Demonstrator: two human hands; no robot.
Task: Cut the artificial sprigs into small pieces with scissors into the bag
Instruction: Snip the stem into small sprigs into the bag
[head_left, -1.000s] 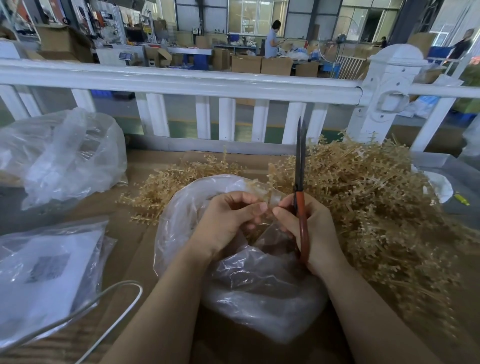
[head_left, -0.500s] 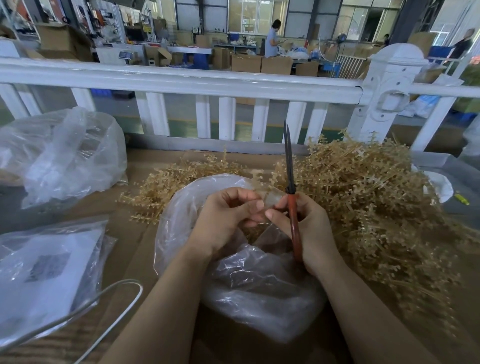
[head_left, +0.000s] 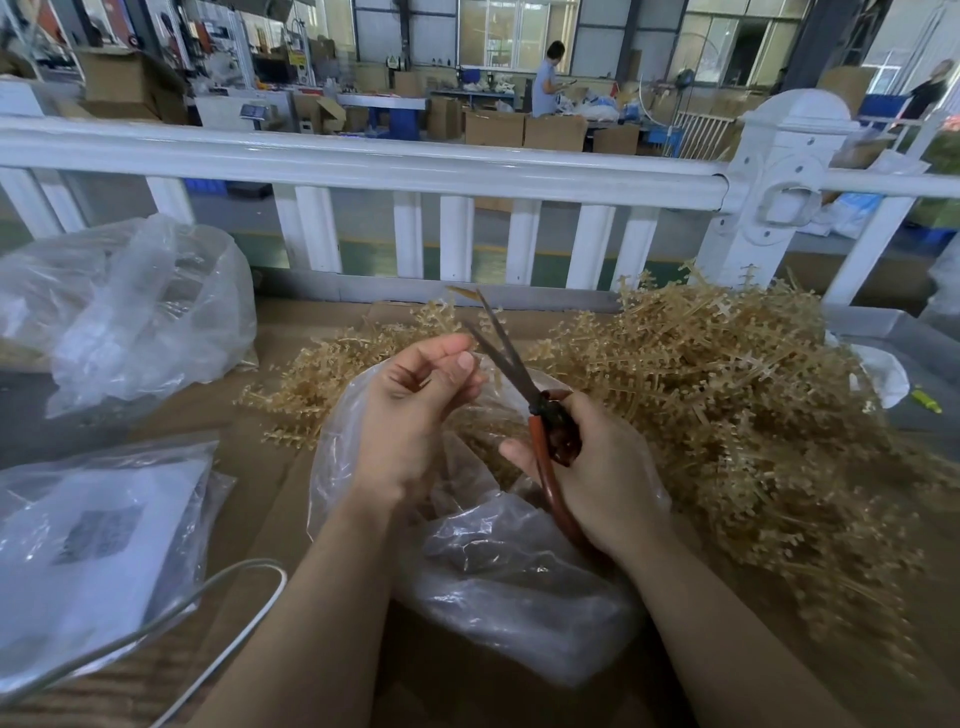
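Ahead of you ran a white railing (head_left: 363, 166) with a capped post (head_left: 779, 171) at its right. To your left lay a crumpled clear bag (head_left: 140, 312), and nearer you a flat packet (head_left: 93, 551) with a white cable (head_left: 208, 592) looping beside it. Cardboard boxes (head_left: 524, 130) stood beyond the railing.

The scissors (head_left: 524, 384) in my right hand (head_left: 597, 473) have dull grey metal blades and smooth, glossy red-brown handles that look like plastic. The bag (head_left: 519, 582) under my hands is thin clear plastic film, crinkled and shiny where light catches the folds. The sprigs (head_left: 727, 395) are tan moulded plastic, matt and knobbly. They lie on brown corrugated cardboard (head_left: 270, 493), flat and matt. The fence rail (head_left: 363, 161) beyond is smooth white with a soft sheen.
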